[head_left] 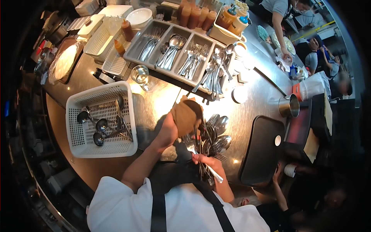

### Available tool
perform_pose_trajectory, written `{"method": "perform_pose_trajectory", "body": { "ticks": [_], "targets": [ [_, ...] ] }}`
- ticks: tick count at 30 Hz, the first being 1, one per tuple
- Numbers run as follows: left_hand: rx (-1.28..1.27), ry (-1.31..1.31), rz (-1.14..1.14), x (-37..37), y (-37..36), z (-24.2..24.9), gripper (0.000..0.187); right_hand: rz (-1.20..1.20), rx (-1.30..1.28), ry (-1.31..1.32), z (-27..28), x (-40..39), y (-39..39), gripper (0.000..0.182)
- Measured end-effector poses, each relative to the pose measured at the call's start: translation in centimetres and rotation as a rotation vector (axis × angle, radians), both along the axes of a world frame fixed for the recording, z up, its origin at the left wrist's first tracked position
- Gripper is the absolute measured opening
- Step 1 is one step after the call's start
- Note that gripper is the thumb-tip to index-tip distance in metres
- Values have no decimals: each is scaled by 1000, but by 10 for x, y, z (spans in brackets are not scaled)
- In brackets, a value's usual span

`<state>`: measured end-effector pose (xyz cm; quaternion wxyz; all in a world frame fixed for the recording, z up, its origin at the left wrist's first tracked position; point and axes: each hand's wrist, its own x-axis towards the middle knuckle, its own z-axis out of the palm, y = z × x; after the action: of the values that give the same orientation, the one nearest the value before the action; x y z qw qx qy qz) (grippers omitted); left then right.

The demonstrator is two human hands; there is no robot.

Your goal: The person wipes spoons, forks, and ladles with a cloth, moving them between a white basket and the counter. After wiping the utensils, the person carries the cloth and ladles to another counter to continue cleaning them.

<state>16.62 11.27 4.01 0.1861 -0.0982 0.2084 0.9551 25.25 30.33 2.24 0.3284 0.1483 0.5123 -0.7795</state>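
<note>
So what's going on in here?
Someone is working with both hands: the left hand holds a brown cloth, and the right hand holds a fork. Loose cutlery lies heaped just beyond the right hand. Further ahead, a divided tray holds more, and a white basket off to the left has ladles in it.

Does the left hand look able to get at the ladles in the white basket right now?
Probably yes: the white basket is open on top and nothing appears to cover the ladles, though the left hand would likely need to release the brown cloth first.
</note>
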Motion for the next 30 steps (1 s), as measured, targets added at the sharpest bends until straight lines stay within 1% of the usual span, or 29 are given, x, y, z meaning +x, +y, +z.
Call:
{"method": "perform_pose_trajectory", "body": {
  "ticks": [2,3,4,5,6,8,9,10,11,12,13,14,15,17,18,20,22,24,25,26,27,28,29,30],
  "targets": [
    [-656,452,-294,6,-9,-14,30,40,-34,-18,-10,6,1,73],
    [-657,452,-297,7,-10,-18,30,11,-78,-55,-12,10,-2,74],
    [-632,391,-371,6,-11,-21,33,-18,-121,-92,-13,14,-4,75],
    [-604,330,-443,5,-10,-25,38,11,-135,-92,-13,13,-4,75],
    [-601,331,-444,2,-8,-29,38,9,-132,-92,-8,14,-5,75],
    [-171,41,79,-8,-3,-35,23,-75,-96,-93,6,17,-8,75],
    [-128,138,114,-17,-9,-27,23,-93,-139,-32,3,19,-6,72],
    [-87,235,149,-28,-20,-19,24,-93,-138,-28,2,21,-4,72],
    [-65,83,183,-38,-26,-29,29,-126,-140,4,0,23,-1,71],
    [-64,89,189,-37,-25,-30,29,-154,-143,40,2,21,-1,69],
    [-97,85,185,-32,-22,-30,28,-164,-69,71,5,19,-2,66],
    [-130,79,179,-29,-19,-32,27,-163,-69,71,4,17,-4,66],
    [-226,45,195,-31,-13,-48,26,-232,-64,103,4,15,-5,65],
    [-249,58,220,-47,2,-52,24,-337,-18,148,5,11,-7,64],
    [-269,71,245,-61,8,-50,22,-339,-23,150,5,7,-7,64],
    [-407,-33,294,-107,17,-45,19,-344,-75,188,2,2,-4,64],
    [-285,-43,150,-171,1,-88,18,-357,-94,230,0,0,-2,64],
    [-456,-15,224,-194,-20,-78,18,-352,-20,279,11,-4,1,63],
    [-518,-43,212,-205,-35,-84,21,-352,-11,299,14,-4,2,61],
    [-178,170,186,-221,-62,-152,20,-366,-14,294,13,-4,3,61],
    [-90,153,95,-216,-74,-158,23,-358,20,269,12,-3,6,60],
    [1,134,1,-208,-74,-146,25,-353,55,244,11,-2,8,58],
    [-83,71,13,-193,-68,-137,27,-369,48,260,7,-2,9,56],
    [-170,6,21,-156,-58,-108,30,-395,50,248,4,-3,11,56]
  ]
}}
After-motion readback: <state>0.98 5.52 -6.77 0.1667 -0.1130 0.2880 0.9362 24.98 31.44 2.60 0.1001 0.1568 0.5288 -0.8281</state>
